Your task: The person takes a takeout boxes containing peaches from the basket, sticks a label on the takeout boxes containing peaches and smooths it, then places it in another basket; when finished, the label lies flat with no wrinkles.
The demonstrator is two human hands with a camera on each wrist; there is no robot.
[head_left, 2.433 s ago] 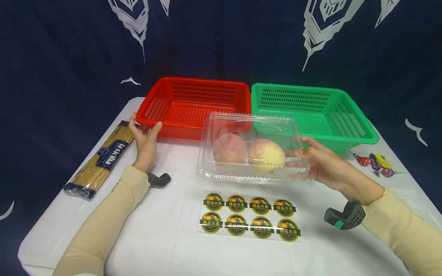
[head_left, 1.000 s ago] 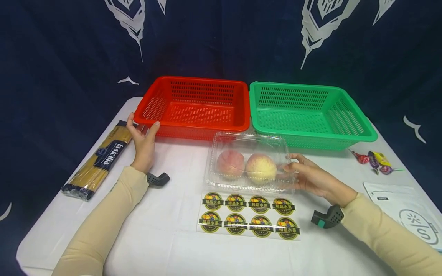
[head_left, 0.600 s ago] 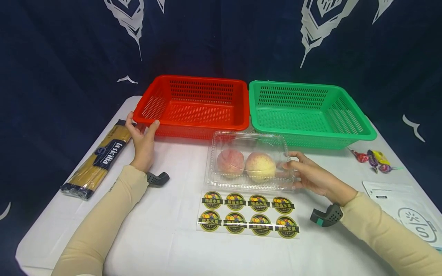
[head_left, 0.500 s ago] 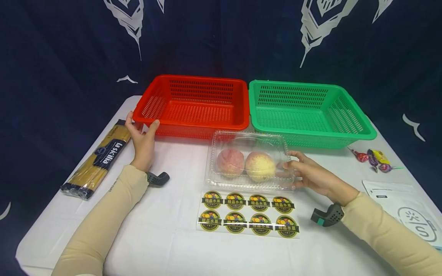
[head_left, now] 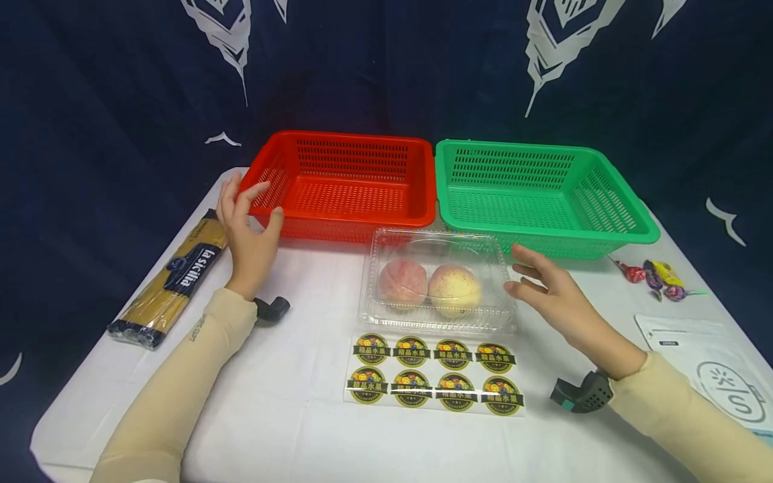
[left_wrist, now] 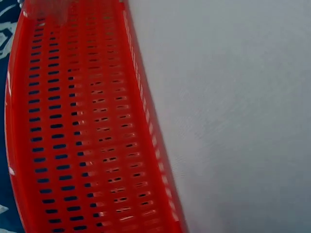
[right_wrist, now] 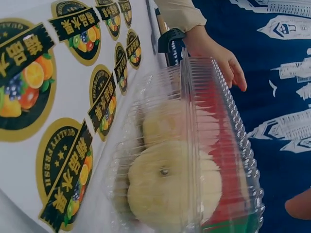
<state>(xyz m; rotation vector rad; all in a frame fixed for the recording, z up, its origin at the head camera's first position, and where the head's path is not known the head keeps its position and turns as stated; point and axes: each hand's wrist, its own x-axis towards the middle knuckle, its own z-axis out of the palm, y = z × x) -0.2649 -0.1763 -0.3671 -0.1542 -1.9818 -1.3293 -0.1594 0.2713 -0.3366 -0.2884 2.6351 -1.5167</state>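
A clear plastic clamshell box (head_left: 441, 322) sits closed on the white table in the head view, with two peaches (head_left: 455, 291) inside. My right hand (head_left: 558, 305) is just off the box's right end, fingers spread and holding nothing. In the right wrist view the clamshell box (right_wrist: 194, 145) fills the middle, and one fingertip (right_wrist: 300, 206) shows at the right edge. At the near left corner of the red basket (head_left: 338, 225) hovers my left hand (head_left: 249, 235), its fingers loosely bent with nothing between them. The left wrist view shows the red basket (left_wrist: 97, 121) close up.
A green basket (head_left: 543, 238) stands right of the red one. Fruit stickers (head_left: 435, 374) lie on a sheet in front of the box. A spaghetti pack (head_left: 175, 275) is at the left; wrapped lollipops (head_left: 658, 278) and a white pouch (head_left: 712, 362) are at the right.
The right hand lowered the clamshell box to the table, then let go and drew back right. The left hand released the red basket's corner and rose slightly.
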